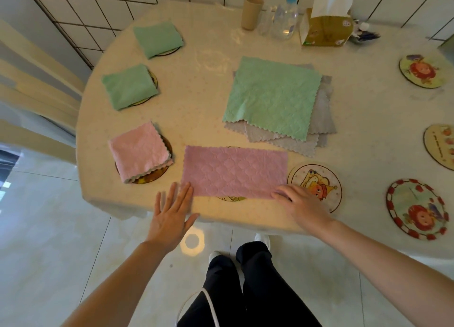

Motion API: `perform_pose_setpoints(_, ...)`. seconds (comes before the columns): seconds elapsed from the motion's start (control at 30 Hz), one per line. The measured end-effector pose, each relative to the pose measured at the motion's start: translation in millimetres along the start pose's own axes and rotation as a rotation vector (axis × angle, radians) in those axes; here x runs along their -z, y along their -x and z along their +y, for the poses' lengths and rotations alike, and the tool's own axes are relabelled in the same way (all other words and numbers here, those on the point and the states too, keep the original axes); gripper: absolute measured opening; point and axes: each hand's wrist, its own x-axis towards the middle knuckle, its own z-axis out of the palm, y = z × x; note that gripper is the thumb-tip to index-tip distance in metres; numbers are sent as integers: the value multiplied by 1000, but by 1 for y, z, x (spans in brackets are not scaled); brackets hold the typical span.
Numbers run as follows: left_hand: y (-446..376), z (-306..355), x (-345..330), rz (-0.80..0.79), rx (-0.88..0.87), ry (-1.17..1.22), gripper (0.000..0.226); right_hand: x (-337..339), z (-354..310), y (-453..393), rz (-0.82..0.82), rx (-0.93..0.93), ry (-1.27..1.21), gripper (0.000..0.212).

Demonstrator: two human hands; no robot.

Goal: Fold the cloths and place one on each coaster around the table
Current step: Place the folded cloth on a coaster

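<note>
The left hand (172, 211) is flat with fingers spread, its fingertips touching the near left corner of the pink cloth (234, 172). The right hand (302, 204) lies on the near right corner, fingers together; I cannot tell if it pinches the edge. The cloth, folded to a long strip, lies between the hands and covers a coaster (231, 198). Beyond the right hand is a stack (272, 95) of unfolded cloths.

Pink cloth (234, 172) folded in half, flat at near table edge, covering coaster (231, 198); three folded cloths on coasters left.
</note>
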Motion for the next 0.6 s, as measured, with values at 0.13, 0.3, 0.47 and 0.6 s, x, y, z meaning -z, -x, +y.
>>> perform_pose_setpoints(0.13,-3,47,10,120,67,75,64,4,3,-13,-35,85,137,53)
perform_pose_setpoints(0.3,-21,125,12,127,-71,171,65,13,19,-29,53,201,110,37)
perform_pose_setpoints(0.47,-57,176,14,198,108,334,55,36,22,-36,214,461,-35,21)
perform_pose_setpoints(0.6,-68,191,14,214,200,486,47,55,36,-35,166,644,-193,29)
